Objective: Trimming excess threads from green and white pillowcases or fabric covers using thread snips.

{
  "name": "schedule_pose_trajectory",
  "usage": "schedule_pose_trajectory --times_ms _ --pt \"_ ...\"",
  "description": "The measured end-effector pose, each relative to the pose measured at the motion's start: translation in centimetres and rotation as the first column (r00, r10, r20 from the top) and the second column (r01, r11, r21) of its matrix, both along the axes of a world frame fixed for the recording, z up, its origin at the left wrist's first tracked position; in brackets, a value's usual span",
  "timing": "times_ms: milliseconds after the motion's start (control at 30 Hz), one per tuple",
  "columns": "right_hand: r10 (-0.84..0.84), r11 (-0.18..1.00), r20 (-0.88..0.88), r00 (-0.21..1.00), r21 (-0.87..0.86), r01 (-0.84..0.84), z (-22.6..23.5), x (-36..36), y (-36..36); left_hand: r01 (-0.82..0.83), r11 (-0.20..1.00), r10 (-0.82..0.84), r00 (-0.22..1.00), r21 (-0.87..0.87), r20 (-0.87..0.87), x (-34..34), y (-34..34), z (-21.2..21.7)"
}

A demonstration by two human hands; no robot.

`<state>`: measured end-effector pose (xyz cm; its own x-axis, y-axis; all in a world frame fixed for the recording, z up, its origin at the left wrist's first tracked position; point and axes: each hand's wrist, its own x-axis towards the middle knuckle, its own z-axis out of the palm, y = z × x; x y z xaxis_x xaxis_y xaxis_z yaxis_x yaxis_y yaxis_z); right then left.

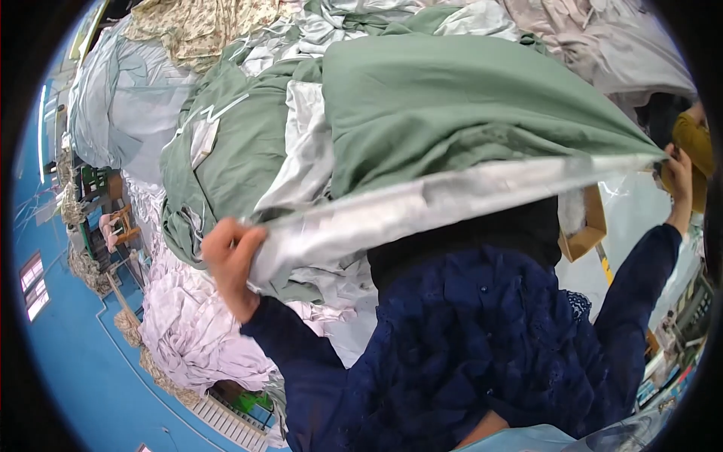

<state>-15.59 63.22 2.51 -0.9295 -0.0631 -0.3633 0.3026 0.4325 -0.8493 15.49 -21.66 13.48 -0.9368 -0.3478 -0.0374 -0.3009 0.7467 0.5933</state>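
Left hand (230,260) and right hand (678,177) raised, spread wide, both clenched.

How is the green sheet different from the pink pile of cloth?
The green sheet is held up and stretched by both hands, left hand and right hand; the pink pile lies untouched below. The green sheet looks smooth and has a silvery-white edge; the pink pile is crumpled. Both are fabric.

The green sheet (452,113) hides the table beneath it entirely.
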Motion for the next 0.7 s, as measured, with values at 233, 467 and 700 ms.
schedule_pose_trajectory --times_ms 233,467,700 --pt "-0.077 0.894 -0.097 0.992 0.433 0.112 -11.4 -4.4 -3.6 0.045 0.991 -0.062 0.989 0.125 0.137 -4.7 -4.2 -11.4" --pt "0.039 0.829 -0.184 0.982 0.555 0.071 -12.3 -3.1 -9.4 -0.047 0.981 0.015 0.985 0.187 0.172 -6.4 -2.9 -14.0" --pt "0.031 0.988 -0.437 0.899 0.149 0.038 -5.3 4.2 -26.5 -0.133 0.946 0.073 0.976 0.296 0.204 -6.4 -2.7 -13.8"
